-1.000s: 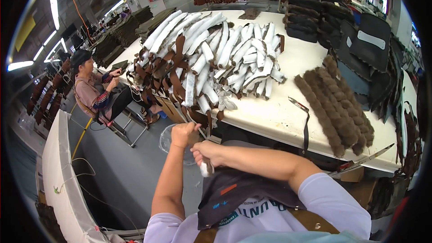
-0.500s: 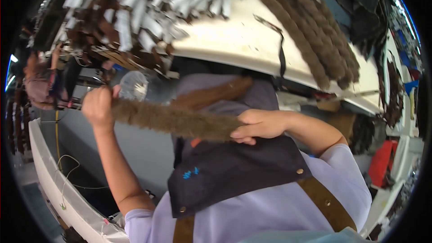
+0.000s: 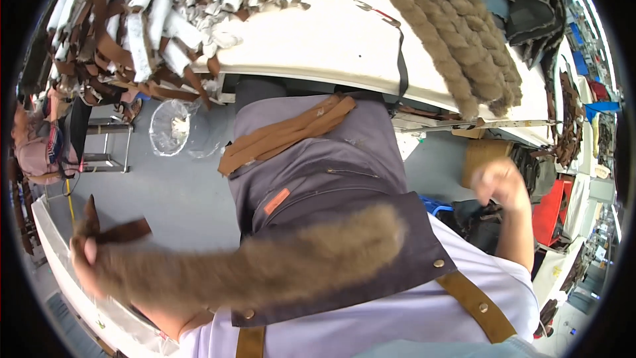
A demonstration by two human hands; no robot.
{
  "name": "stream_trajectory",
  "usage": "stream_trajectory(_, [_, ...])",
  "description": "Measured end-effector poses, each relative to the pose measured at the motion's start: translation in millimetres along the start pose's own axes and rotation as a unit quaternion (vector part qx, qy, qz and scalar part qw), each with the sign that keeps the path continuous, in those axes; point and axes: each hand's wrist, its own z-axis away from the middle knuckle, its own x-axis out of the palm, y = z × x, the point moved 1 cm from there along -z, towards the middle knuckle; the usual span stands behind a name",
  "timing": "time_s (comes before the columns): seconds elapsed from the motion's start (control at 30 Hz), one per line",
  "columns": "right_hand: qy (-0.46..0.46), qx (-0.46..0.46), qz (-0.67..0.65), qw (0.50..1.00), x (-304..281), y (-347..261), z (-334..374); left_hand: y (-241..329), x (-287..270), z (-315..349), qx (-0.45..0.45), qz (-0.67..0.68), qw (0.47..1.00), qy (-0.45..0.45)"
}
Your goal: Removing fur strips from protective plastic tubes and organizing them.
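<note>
A fluffy brown-grey fur strip (image 3: 258,268) hangs slantwise in front of my apron, blurred by motion. My left hand (image 3: 86,266) is closed around its left end. Dark brown ribbon tails (image 3: 126,231) stick out beside that grip. Out to the right, apart from the strip, my right hand (image 3: 501,184) is raised with its fingers curled in and nothing visible in them; it is slightly blurred. Across my lap, on the dark apron (image 3: 371,126), lie several flat brown fabric bands (image 3: 291,134).
On the white table (image 3: 318,46) ahead lie a heap of white and brown strips (image 3: 152,20), a small cutting tool (image 3: 377,12) on a black strap, and several fur strips (image 3: 457,33). A clear bag-lined bin (image 3: 171,129) stands on the floor. Another person (image 3: 43,142) is at far left.
My right hand has let go of the fur strip and moved right. My left hand has swung down and left with the strip, whose right end is now loose.
</note>
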Motion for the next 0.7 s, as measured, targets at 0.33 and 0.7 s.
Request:
stream_trajectory(0.33, [-0.101,-0.305,0.246,0.914,113,-57,-168,-10,107,41,0.573,0.077,0.790,-0.202])
stream_trajectory(0.7, [-0.087,-0.101,0.160,0.978,94,-1,-191,-147,65,-44,-0.155,0.233,0.841,-0.463])
